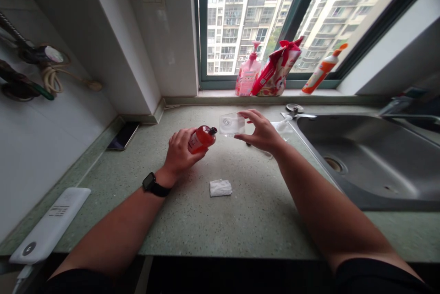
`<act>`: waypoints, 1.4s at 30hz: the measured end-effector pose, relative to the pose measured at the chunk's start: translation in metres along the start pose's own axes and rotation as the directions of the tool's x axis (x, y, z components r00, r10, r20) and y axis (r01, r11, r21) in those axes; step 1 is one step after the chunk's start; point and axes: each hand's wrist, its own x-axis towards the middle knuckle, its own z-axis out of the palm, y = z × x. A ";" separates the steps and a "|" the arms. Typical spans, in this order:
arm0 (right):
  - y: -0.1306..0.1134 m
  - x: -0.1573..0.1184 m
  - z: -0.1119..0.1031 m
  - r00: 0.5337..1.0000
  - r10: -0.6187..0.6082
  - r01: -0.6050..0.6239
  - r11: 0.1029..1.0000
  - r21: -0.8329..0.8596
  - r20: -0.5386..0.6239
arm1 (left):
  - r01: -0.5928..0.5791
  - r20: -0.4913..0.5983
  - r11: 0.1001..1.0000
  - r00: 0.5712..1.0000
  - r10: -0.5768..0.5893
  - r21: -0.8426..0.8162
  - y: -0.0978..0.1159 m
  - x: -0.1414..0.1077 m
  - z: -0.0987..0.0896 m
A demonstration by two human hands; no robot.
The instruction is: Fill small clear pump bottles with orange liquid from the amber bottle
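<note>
My left hand (180,153) grips a small bottle of red liquid (202,139), with its dark neck tilted up and to the right and no cap on it. My right hand (259,132) holds a clear plastic box (232,124) by its edge between thumb and fingers. The bottle's neck points at the box, with a small gap between them. A folded white tissue (220,187) lies on the speckled green countertop (254,220) below both hands.
A steel sink (364,156) fills the counter's right side, with a tap and a metal lid behind it. A phone and a white power bank lie at the left. Pink and orange bottles and a red package stand on the windowsill (268,94).
</note>
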 end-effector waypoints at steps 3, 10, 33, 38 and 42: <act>-0.004 0.001 -0.008 1.000 -0.010 0.011 1.000 -0.017 0.024 | 0.009 0.013 1.000 1.000 -0.009 0.002 0.007 -0.001 -0.003; -0.012 0.002 -0.013 0.996 -0.008 0.013 0.998 -0.058 0.084 | 0.005 0.006 1.000 1.000 -0.005 0.004 0.014 -0.003 -0.007; -0.027 0.003 -0.018 0.989 -0.064 0.089 0.980 -0.181 0.137 | 0.016 0.067 1.000 0.998 -0.016 0.000 0.016 -0.004 -0.004; -0.029 0.003 -0.020 0.990 -0.070 0.092 0.979 -0.184 0.124 | 0.024 0.071 1.000 0.997 -0.023 -0.015 0.015 -0.004 -0.002; -0.030 0.004 -0.021 0.991 -0.071 0.092 0.978 -0.189 0.114 | 0.028 0.078 0.999 0.997 -0.026 -0.020 0.016 -0.004 -0.002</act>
